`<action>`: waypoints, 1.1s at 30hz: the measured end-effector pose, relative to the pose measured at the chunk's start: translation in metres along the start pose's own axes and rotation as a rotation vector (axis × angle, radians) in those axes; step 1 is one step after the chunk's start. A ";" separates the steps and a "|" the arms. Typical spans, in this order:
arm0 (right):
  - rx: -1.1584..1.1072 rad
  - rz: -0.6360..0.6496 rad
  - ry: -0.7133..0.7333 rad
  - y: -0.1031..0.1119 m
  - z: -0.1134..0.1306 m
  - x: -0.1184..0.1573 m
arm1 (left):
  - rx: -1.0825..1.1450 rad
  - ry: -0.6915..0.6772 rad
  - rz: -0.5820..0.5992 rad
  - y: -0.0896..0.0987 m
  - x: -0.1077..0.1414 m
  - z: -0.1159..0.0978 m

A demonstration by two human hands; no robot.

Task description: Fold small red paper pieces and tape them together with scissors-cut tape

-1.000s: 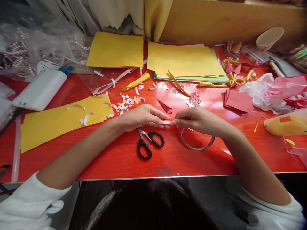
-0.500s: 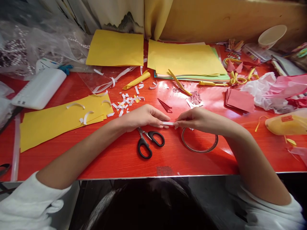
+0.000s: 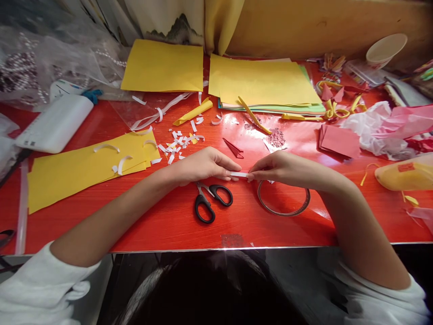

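At the red table [image 3: 162, 230], left hand [image 3: 204, 164] and right hand [image 3: 282, 169] pinch a white strip [image 3: 239, 174], more showing between them than before.

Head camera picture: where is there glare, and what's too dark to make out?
In the head view, glare whitens the red table beyond the white strip held between left hand and right hand; also in the head view, much below the table's front edge sinks into near-black.

Narrow white strip [image 3: 239, 174]: straight, nearly level, held between left fingers [image 3: 221, 171] and right fingers [image 3: 262, 174].
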State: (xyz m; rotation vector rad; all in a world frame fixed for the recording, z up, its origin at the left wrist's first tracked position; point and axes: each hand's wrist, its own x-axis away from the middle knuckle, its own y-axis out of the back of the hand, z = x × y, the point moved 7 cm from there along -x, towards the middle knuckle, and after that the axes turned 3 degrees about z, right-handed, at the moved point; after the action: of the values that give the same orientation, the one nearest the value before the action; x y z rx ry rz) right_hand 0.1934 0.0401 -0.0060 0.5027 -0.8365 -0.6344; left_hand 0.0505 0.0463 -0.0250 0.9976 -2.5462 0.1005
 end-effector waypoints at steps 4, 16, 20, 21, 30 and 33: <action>0.005 -0.006 -0.021 0.001 -0.001 0.000 | -0.007 0.007 0.001 0.000 0.000 0.000; 0.017 -0.013 -0.056 0.001 -0.003 -0.001 | 0.037 0.033 -0.036 0.000 0.001 -0.001; 0.028 -0.006 -0.065 0.000 -0.003 0.000 | 0.064 0.035 -0.030 -0.001 0.000 0.000; 0.034 -0.005 -0.072 0.000 -0.002 0.000 | 0.065 0.030 -0.026 -0.002 0.000 0.000; 0.052 0.003 -0.121 0.000 -0.001 0.003 | 0.088 0.014 -0.009 -0.002 0.000 -0.002; 0.047 0.007 -0.117 0.000 -0.003 0.001 | 0.069 0.018 -0.012 -0.002 0.000 -0.001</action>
State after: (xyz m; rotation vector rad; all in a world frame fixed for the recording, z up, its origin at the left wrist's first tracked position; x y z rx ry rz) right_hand 0.1959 0.0399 -0.0072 0.5088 -0.9648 -0.6435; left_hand 0.0526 0.0452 -0.0241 1.0333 -2.5357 0.1935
